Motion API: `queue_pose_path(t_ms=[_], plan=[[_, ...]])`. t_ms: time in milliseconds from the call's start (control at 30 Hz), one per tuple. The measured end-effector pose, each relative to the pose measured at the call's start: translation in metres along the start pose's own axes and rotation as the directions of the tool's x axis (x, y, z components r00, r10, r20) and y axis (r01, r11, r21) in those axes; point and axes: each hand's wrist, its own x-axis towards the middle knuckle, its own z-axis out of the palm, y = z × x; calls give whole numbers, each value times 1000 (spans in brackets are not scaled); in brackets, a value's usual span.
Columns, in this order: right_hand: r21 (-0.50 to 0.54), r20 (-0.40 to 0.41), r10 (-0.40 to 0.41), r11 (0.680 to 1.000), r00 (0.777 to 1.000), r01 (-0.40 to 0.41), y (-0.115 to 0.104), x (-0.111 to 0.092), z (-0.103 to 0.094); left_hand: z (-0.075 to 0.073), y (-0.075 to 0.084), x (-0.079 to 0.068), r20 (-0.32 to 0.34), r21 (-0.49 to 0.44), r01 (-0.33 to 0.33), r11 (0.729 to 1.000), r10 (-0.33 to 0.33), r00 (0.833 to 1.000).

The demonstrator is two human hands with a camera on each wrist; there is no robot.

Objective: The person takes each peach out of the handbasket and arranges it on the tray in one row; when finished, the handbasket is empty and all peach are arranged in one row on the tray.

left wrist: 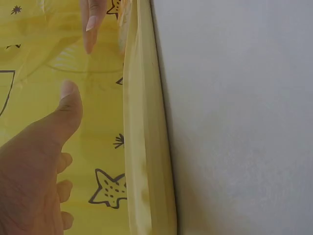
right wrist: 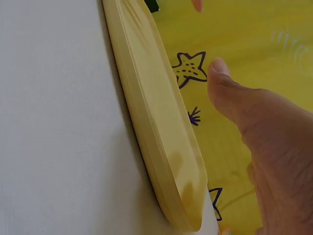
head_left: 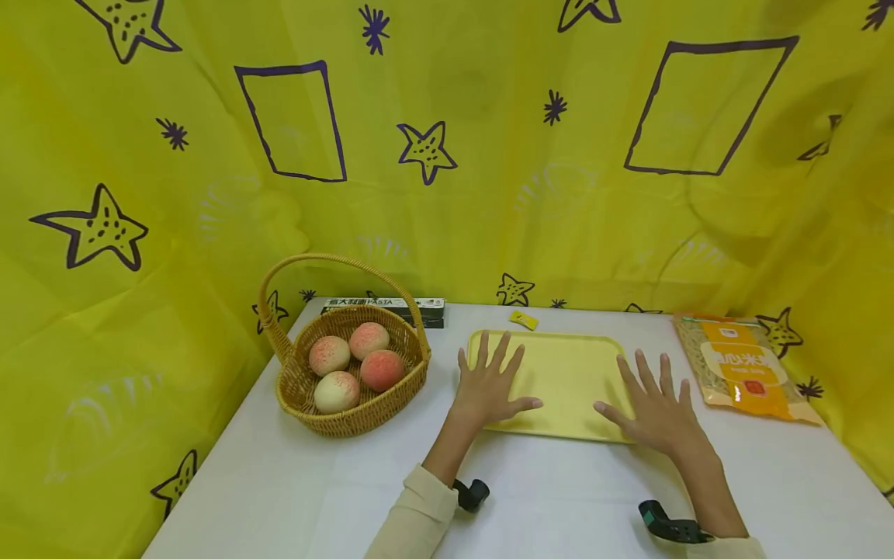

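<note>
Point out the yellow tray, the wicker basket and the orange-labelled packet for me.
Yellow tray (head_left: 569,380): head view, bare flat base between the hands.
Wicker basket (head_left: 377,413): head view, front outer wall.
Orange-labelled packet (head_left: 746,366): head view, middle of the printed front.

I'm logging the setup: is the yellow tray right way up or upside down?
Right way up: the yellow tray lies flat on the table, its rim raised around a sunken middle.

Right hand (right wrist: 279,142) apart from tray (right wrist: 155,110)

We see the thumb (right wrist: 226,93) extended before a starry yellow cloth (right wrist: 249,34). The tray lies on the white table (right wrist: 54,122), and we notice shadows on its lower end.
</note>
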Motion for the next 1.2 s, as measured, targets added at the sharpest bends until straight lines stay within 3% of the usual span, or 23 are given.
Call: queue_pose_path(t_ms=[200, 333, 500, 600, 700, 833, 967, 1200], plan=[[22, -51, -21, 1000, 998, 22, -2, 2, -1, -4, 1, -3, -8, -8, -20, 1000, 20, 1000], [107, -129, -12, 994, 992, 25, 1, 0, -2, -12, 2, -7, -21, -21, -33, 999, 33, 999], [249, -293, 27, 967, 956, 49, 13, -5, 4, -32, -2, -18, -1, -129, -46, 991, 47, 999], [293, -334, 51, 955, 941, 53, 20, -10, 7, -47, -10, -25, -17, -194, -61, 979, 58, 998], [315, -286, 68, 949, 956, 27, 26, -15, 10, -61, -22, -32, -50, -226, -73, 971, 63, 997], [352, -126, 108, 934, 986, -58, 31, -22, 15, -77, -43, -37, -70, -309, -78, 948, 59, 996], [383, -14, 125, 917, 992, -110, 32, -25, 19, -87, -66, -35, -81, -402, -66, 913, 36, 996], [395, -7, 73, 916, 997, -64, 30, -24, 29, -97, -103, -40, -48, -525, -18, 851, -8, 999]])
